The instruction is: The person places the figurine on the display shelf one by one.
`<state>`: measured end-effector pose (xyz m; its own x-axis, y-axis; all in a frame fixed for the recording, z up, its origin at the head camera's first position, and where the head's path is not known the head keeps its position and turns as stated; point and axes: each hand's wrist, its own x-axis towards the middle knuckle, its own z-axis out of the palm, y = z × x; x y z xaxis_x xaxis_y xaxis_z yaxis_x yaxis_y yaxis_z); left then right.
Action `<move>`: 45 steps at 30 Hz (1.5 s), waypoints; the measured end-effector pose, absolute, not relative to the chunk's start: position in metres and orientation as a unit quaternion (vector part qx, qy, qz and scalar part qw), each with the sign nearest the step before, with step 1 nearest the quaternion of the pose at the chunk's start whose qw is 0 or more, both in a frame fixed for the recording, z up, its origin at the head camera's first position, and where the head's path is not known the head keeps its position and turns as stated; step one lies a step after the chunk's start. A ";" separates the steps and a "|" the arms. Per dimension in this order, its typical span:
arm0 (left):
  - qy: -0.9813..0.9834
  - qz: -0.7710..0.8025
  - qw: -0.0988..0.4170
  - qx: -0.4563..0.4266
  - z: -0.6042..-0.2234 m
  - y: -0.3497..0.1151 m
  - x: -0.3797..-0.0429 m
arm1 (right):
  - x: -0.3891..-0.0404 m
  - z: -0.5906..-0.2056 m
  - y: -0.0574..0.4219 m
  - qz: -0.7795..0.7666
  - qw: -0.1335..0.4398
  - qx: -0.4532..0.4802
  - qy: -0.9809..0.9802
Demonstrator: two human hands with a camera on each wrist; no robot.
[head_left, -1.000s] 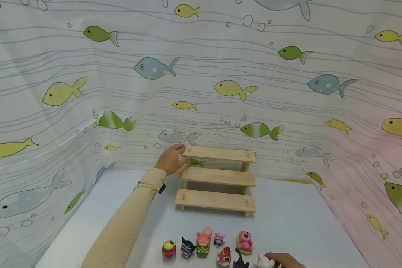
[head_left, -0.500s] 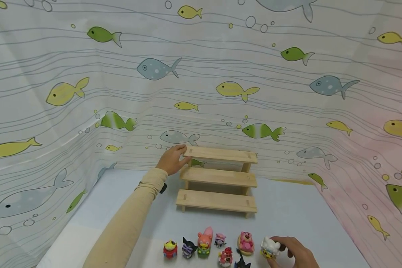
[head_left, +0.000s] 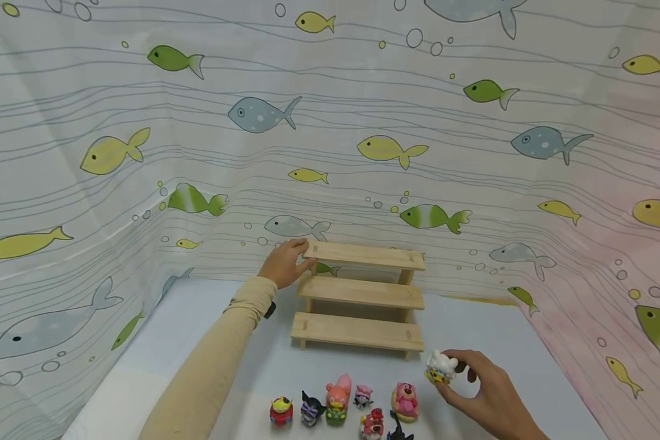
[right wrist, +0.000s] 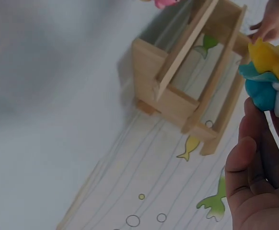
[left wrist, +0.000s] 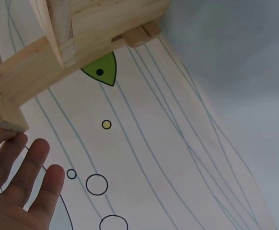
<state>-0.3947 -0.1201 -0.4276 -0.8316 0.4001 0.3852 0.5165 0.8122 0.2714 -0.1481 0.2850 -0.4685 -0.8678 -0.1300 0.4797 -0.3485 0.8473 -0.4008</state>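
A three-tier wooden display shelf [head_left: 360, 293] stands at the back of the table. My left hand [head_left: 282, 264] holds the left end of its top tier, with thumb and fingers on either side of the board end [left wrist: 9, 112] in the left wrist view. In my right hand [head_left: 489, 388] I pinch a small white figurine [head_left: 441, 368], lifted off the table to the right of the lowest tier. Its underside shows yellow and teal parts [right wrist: 264, 72] in the right wrist view.
Several toy figurines lie in front of the shelf: a red-and-yellow one [head_left: 281, 412], a black-and-purple one [head_left: 311, 410], a pink-and-green one [head_left: 337, 403] and a pink bear [head_left: 405, 400] among them. A fish-printed sheet [head_left: 330, 201] hangs behind and at both sides.
My right hand has lifted the white figurine from the front edge and carried it forward, toward the shelf's lower right. My left hand stays on the top tier.
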 end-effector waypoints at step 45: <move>-0.937 -0.181 0.168 -0.247 -0.431 -0.123 -0.396 | -0.253 -0.437 0.240 0.317 0.196 0.270 -0.888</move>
<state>-0.3957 -0.1232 -0.4311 -0.8210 0.4029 0.4044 0.5243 0.8124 0.2551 -0.2533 0.2401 -0.4372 -0.7775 -0.3548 0.5193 -0.6036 0.6530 -0.4576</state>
